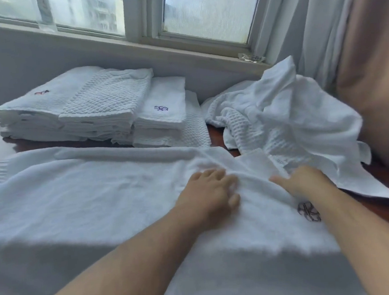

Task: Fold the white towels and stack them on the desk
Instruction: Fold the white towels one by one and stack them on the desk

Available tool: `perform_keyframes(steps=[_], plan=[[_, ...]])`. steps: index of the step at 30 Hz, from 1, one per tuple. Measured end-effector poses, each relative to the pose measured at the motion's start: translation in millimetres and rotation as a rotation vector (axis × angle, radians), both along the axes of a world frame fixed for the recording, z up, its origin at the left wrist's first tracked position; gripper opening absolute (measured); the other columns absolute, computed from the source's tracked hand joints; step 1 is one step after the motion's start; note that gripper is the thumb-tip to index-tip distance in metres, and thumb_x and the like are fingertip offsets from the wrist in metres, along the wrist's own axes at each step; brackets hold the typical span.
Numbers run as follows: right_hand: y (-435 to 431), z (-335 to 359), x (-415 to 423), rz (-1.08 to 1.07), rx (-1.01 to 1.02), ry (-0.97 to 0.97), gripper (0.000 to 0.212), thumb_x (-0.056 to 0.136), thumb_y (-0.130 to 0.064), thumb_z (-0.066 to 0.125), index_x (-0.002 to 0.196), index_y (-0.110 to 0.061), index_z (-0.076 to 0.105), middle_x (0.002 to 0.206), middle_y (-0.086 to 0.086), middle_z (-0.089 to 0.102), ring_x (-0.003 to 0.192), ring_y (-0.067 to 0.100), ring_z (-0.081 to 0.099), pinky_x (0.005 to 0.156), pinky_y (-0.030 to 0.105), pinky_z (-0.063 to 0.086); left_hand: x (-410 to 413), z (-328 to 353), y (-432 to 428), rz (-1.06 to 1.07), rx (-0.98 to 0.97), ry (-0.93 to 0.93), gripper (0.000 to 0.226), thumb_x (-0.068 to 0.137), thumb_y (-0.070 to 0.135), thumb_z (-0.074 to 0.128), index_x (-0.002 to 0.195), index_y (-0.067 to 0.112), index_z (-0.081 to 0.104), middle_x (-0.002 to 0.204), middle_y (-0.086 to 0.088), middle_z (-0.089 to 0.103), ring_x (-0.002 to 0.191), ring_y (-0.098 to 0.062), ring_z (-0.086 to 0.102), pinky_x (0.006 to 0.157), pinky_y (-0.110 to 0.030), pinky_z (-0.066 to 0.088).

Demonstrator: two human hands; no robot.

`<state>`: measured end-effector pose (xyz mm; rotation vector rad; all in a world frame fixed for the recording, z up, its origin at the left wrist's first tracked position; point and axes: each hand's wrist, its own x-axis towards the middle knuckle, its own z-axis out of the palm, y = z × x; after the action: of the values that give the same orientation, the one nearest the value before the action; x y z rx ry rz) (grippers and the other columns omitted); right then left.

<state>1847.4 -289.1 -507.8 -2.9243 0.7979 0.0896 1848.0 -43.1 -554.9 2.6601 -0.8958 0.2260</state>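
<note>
Head view: left hand [208, 192] flat on spread towel [89, 200] near, fingers [216, 174] loose, gripping nothing; right hand [304, 181] too blurred to judge grip. Folded towels [75, 109] stacked far left; crumpled pile [290, 117] waiting far right.

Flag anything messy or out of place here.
The unfolded towels lie in a crumpled heap at the right, beside two neat folded stacks. A crumpled clear wrapper sits on the windowsill. Nothing looks spilled.
</note>
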Motion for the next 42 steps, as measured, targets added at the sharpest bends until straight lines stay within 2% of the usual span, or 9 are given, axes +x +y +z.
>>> perform_keyframes(steps=[3, 9, 15, 19, 23, 27, 32, 38, 42], plan=[[-1.0, -0.8, 2.1, 0.045, 0.018, 0.063, 0.072, 0.093, -0.067, 0.052, 0.127, -0.005, 0.063, 0.119, 0.014, 0.066, 0.100, 0.031, 0.060, 0.073, 0.031, 0.040, 2.2, -3.8, 1.8, -0.006, 0.002, -0.013, 0.046, 0.098, 0.051, 0.038, 0.140, 0.035, 0.042, 0.149, 0.003, 0.041, 0.142, -0.019, 0.030, 0.114, -0.037, 0.020], [-7.8, 13.0, 1.9, -0.014, 0.049, -0.484, 0.042, 0.095, -0.049, 0.058, 0.113, -0.011, 0.064, 0.100, 0.014, 0.066, 0.081, 0.029, 0.050, 0.068, 0.037, 0.041, 4.1, -6.7, 3.5, -0.052, 0.042, -0.013, 0.057, 0.099, 0.054, 0.034, 0.153, 0.038, 0.025, 0.165, 0.004, 0.022, 0.150, -0.016, 0.016, 0.118, -0.035, 0.010], [-22.2, 32.5, 5.8, -0.079, 0.047, -0.313, 0.063, 0.092, -0.056, 0.055, 0.133, -0.009, 0.052, 0.126, 0.014, 0.062, 0.111, 0.035, 0.059, 0.077, 0.037, 0.042, 3.7, -5.0, 2.0, -0.052, 0.133, 0.033, 0.061, 0.100, 0.058, 0.028, 0.157, 0.037, 0.017, 0.168, 0.001, 0.011, 0.153, -0.017, 0.008, 0.121, -0.040, 0.006], [-32.1, 40.1, 4.4, -0.001, 0.116, -0.145, 0.031, 0.091, -0.037, 0.063, 0.090, -0.006, 0.058, 0.095, 0.011, 0.062, 0.075, 0.024, 0.057, 0.057, 0.031, 0.038, 3.8, -3.6, 1.4, -0.049, 0.150, 0.032, 0.060, 0.100, 0.058, 0.027, 0.156, 0.037, 0.020, 0.168, 0.000, 0.010, 0.154, -0.019, 0.007, 0.121, -0.042, 0.007], [-36.2, 45.4, -15.5, -0.094, 0.278, 0.072, 0.053, 0.086, -0.059, 0.066, 0.115, -0.016, 0.052, 0.116, 0.003, 0.054, 0.096, 0.025, 0.056, 0.073, 0.035, 0.040, 4.6, -4.4, 0.1, -0.039, 0.154, 0.042, 0.061, 0.100, 0.059, 0.026, 0.157, 0.037, 0.019, 0.168, 0.000, 0.009, 0.154, -0.019, 0.006, 0.123, -0.044, 0.006], [-40.4, 36.0, -19.3, -0.082, 0.390, -0.006, 0.039, 0.086, -0.028, 0.066, 0.113, -0.001, 0.059, 0.104, 0.016, 0.064, 0.080, 0.031, 0.061, 0.068, 0.035, 0.045, 5.6, -5.1, 0.0, -0.039, 0.164, 0.054, 0.063, 0.099, 0.060, 0.025, 0.157, 0.037, 0.016, 0.169, 0.000, 0.007, 0.155, -0.019, 0.005, 0.123, -0.044, 0.005], [-41.2, 36.6, -14.1, -0.065, 0.102, 0.025, 0.051, 0.099, -0.031, 0.061, 0.132, 0.006, 0.054, 0.131, 0.019, 0.060, 0.119, 0.035, 0.058, 0.090, 0.035, 0.048, 5.7, -5.6, 0.8, -0.042, 0.173, 0.068, 0.066, 0.098, 0.062, 0.023, 0.158, 0.037, 0.013, 0.169, 0.000, 0.004, 0.155, -0.018, 0.002, 0.124, -0.043, 0.003], [-49.1, 22.2, -12.0, -0.203, -0.073, -0.178, 0.037, 0.094, -0.046, 0.066, 0.082, -0.013, 0.053, 0.075, 0.004, 0.055, 0.064, 0.021, 0.051, 0.051, 0.029, 0.033, 3.3, -3.1, 1.9, -0.050, 0.219, 0.085, 0.071, 0.096, 0.066, 0.020, 0.160, 0.036, 0.005, 0.169, 0.000, -0.003, 0.155, -0.019, -0.004, 0.124, -0.046, -0.001], [-36.4, 9.6, -17.9, -0.152, -0.247, -0.215, 0.039, 0.092, -0.039, 0.069, 0.113, -0.011, 0.053, 0.107, 0.010, 0.062, 0.096, 0.031, 0.060, 0.069, 0.036, 0.045, 1.1, -2.5, 3.2, -0.053, 0.251, 0.116, 0.077, 0.093, 0.071, 0.017, 0.160, 0.037, 0.000, 0.169, 0.001, -0.008, 0.155, -0.022, -0.009, 0.124, -0.049, -0.003]])
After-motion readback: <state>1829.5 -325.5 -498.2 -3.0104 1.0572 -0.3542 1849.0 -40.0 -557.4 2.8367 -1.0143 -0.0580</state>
